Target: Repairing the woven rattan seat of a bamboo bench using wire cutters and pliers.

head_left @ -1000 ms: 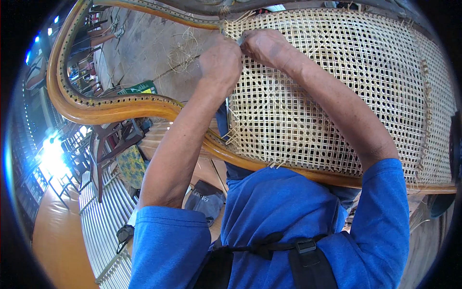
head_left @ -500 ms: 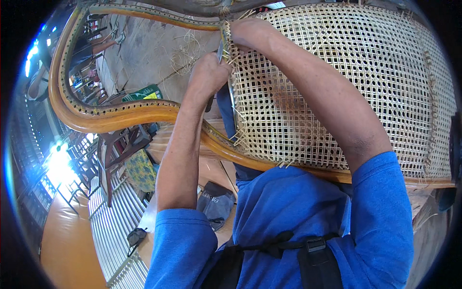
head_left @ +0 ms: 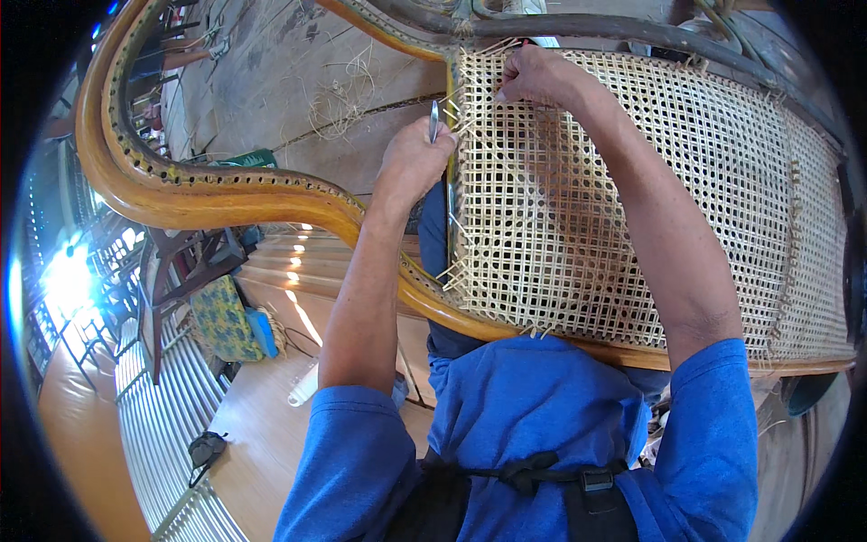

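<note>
A woven cane panel (head_left: 686, 208) in a curved wooden frame (head_left: 226, 194) lies across my lap. My left hand (head_left: 411, 163) is closed around a thin metal tool (head_left: 434, 119) at the panel's left edge, where loose cane ends stick out. At the panel's top left corner, my right hand (head_left: 542, 77) pinches a cane strand with its fingertips. Both forearms reach up from my blue sleeves.
The frame's bent wooden rail, drilled with a row of holes, loops far out to the left. Loose cane scraps (head_left: 343, 90) litter the ground beyond. Below left are a dark wooden chair (head_left: 176, 280), a patterned cushion (head_left: 217, 321) and a wooden plank floor.
The view has shifted, so the panel sits further right. My left hand has moved to the panel's left edge with the tool upright. My right hand stays at the top corner.
</note>
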